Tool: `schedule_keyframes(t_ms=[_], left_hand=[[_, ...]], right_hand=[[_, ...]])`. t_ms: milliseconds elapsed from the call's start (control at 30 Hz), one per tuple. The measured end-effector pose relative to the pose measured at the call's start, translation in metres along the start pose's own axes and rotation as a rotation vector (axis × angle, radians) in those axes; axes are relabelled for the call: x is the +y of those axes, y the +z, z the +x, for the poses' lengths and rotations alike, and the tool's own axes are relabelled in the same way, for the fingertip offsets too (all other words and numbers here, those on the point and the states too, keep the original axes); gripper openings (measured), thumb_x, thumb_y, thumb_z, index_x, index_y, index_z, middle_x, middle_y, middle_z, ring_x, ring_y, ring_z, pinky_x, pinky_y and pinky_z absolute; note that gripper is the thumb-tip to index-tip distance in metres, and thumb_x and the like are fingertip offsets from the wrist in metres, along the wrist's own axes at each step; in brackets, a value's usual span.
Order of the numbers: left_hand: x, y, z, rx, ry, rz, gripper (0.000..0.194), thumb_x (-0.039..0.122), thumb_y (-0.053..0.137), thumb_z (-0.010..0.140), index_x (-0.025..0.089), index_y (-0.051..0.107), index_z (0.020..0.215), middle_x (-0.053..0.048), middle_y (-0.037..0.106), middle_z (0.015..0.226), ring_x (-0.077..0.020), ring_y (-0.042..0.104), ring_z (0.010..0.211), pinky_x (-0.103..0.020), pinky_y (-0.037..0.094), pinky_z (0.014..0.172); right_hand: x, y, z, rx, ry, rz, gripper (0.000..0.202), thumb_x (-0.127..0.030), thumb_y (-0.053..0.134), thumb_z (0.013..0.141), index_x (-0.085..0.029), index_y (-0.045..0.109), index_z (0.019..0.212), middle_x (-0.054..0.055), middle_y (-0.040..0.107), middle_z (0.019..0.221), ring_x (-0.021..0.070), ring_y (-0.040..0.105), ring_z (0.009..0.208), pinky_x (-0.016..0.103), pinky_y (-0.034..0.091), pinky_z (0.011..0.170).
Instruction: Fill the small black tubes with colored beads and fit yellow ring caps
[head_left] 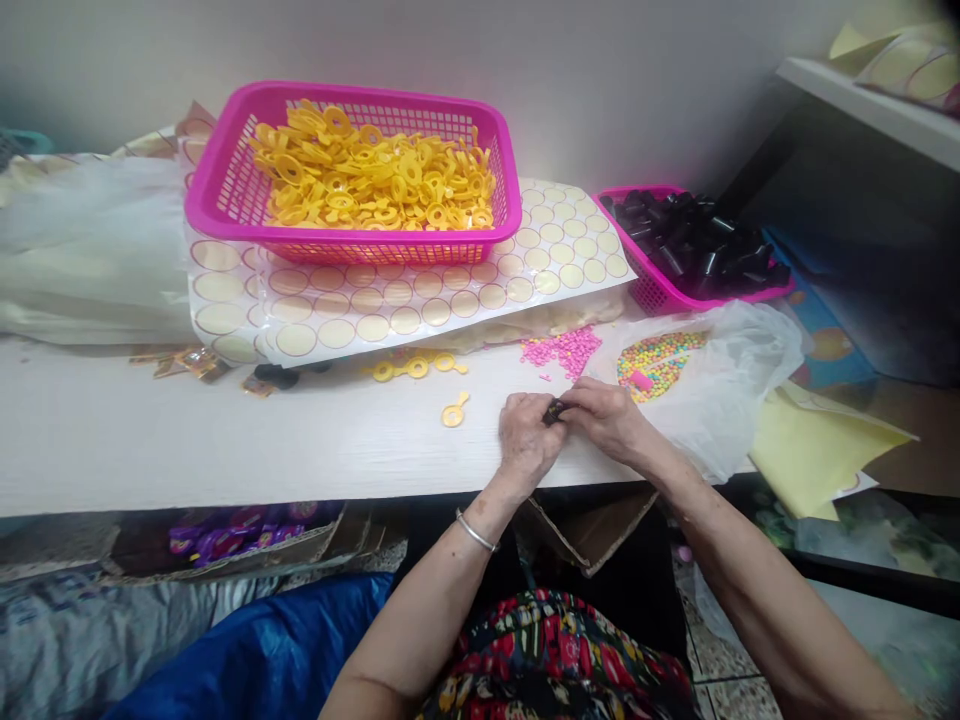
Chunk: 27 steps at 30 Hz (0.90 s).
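Near the table's front edge, my left hand [529, 432] and my right hand [602, 415] meet around a small black piece [554, 410], which looks like the black parts in the right-hand basket. Fingers of both hands are closed on it and hide most of its shape. A yellow ring-shaped piece with a short handle [454, 410] lies just left of my left hand. Several more yellow ring pieces [420, 367] lie behind it. Beyond my hands is a pile of small pink pellets [566, 350]. An open plastic bag of multicoloured beads [656, 365] lies beside my right hand.
A pink basket [352, 236] full of yellow ring pieces stands on sticker sheets [405, 320]. Another pink basket [652, 295] holds black parts. Yellow paper [825, 450] overhangs the right edge. Below the table are an open cardboard box [589, 530] and purple packets [232, 530].
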<state>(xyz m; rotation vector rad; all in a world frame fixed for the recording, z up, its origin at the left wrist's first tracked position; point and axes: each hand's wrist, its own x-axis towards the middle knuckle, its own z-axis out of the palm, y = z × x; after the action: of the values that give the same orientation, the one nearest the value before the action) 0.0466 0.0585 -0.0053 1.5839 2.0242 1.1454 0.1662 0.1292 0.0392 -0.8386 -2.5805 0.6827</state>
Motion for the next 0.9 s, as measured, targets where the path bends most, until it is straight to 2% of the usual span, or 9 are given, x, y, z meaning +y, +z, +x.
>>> schedule_keyframes(t_ms=[100, 167, 267, 467, 600, 667, 767, 900], left_hand=[[-0.002, 0.0, -0.001, -0.004, -0.01, -0.004, 0.014, 0.026, 0.063, 0.068, 0.021, 0.065, 0.081, -0.001, 0.065, 0.08, -0.0182, 0.051, 0.083, -0.031, 0.039, 0.077], [-0.003, 0.002, -0.001, 0.007, -0.018, -0.02, 0.017, 0.028, 0.066, 0.067, 0.021, 0.066, 0.082, -0.001, 0.065, 0.08, -0.0182, 0.051, 0.084, -0.03, 0.04, 0.076], [-0.005, 0.004, -0.001, 0.036, -0.03, -0.046, 0.021, 0.027, 0.07, 0.063, 0.022, 0.066, 0.082, 0.0, 0.065, 0.08, -0.0185, 0.05, 0.085, -0.03, 0.04, 0.076], [-0.008, 0.003, 0.0, 0.07, 0.004, -0.101, 0.025, 0.021, 0.074, 0.056, 0.022, 0.066, 0.08, 0.0, 0.064, 0.077, -0.0184, 0.051, 0.082, -0.031, 0.042, 0.076], [-0.01, 0.002, 0.0, 0.075, 0.051, -0.122, 0.024, 0.015, 0.071, 0.056, 0.021, 0.066, 0.079, 0.0, 0.064, 0.077, -0.0181, 0.052, 0.081, -0.031, 0.042, 0.076], [-0.011, 0.003, 0.0, 0.067, 0.073, -0.12, 0.025, 0.013, 0.068, 0.057, 0.022, 0.066, 0.081, 0.0, 0.064, 0.078, -0.0181, 0.052, 0.082, -0.032, 0.043, 0.077], [-0.012, 0.003, 0.001, 0.056, 0.081, -0.105, 0.03, 0.009, 0.062, 0.057, 0.022, 0.066, 0.084, -0.001, 0.065, 0.081, -0.0186, 0.052, 0.084, -0.033, 0.043, 0.08], [-0.011, 0.003, 0.001, 0.055, 0.049, -0.097, 0.029, 0.01, 0.06, 0.059, 0.022, 0.066, 0.085, -0.001, 0.065, 0.08, -0.0192, 0.052, 0.085, -0.034, 0.044, 0.079]], right_hand=[[0.005, 0.002, -0.011, 0.149, 0.057, 0.248, 0.009, -0.021, 0.056, 0.079, -0.018, 0.064, 0.079, 0.001, 0.055, 0.07, 0.0138, 0.053, 0.066, 0.026, 0.041, 0.061], [0.006, 0.005, -0.019, 0.252, 0.098, 0.328, 0.007, -0.023, 0.058, 0.077, -0.019, 0.064, 0.079, 0.001, 0.056, 0.07, 0.0147, 0.054, 0.067, 0.028, 0.042, 0.063], [0.006, 0.011, -0.026, 0.355, 0.147, 0.353, 0.006, -0.023, 0.057, 0.077, -0.02, 0.063, 0.079, 0.001, 0.056, 0.071, 0.0154, 0.054, 0.069, 0.029, 0.043, 0.066], [0.001, 0.012, -0.021, 0.449, 0.161, 0.343, 0.005, -0.02, 0.056, 0.076, -0.02, 0.059, 0.079, 0.001, 0.054, 0.077, 0.0135, 0.051, 0.067, 0.028, 0.042, 0.064], [0.0, 0.013, -0.021, 0.431, 0.158, 0.341, 0.006, -0.018, 0.052, 0.078, -0.02, 0.058, 0.079, 0.002, 0.054, 0.077, 0.0146, 0.053, 0.072, 0.028, 0.042, 0.067], [0.001, 0.013, -0.021, 0.423, 0.151, 0.268, 0.009, -0.017, 0.05, 0.078, -0.02, 0.058, 0.08, 0.003, 0.054, 0.079, 0.0151, 0.053, 0.075, 0.028, 0.042, 0.068], [0.002, 0.01, -0.013, 0.372, 0.167, -0.054, 0.015, -0.015, 0.046, 0.081, -0.018, 0.06, 0.079, 0.006, 0.056, 0.083, 0.0184, 0.05, 0.081, 0.031, 0.04, 0.071], [0.005, 0.003, 0.015, 0.147, 0.193, -0.482, 0.02, -0.016, 0.044, 0.082, -0.017, 0.062, 0.073, 0.009, 0.057, 0.084, 0.0233, 0.045, 0.085, 0.034, 0.034, 0.068]])
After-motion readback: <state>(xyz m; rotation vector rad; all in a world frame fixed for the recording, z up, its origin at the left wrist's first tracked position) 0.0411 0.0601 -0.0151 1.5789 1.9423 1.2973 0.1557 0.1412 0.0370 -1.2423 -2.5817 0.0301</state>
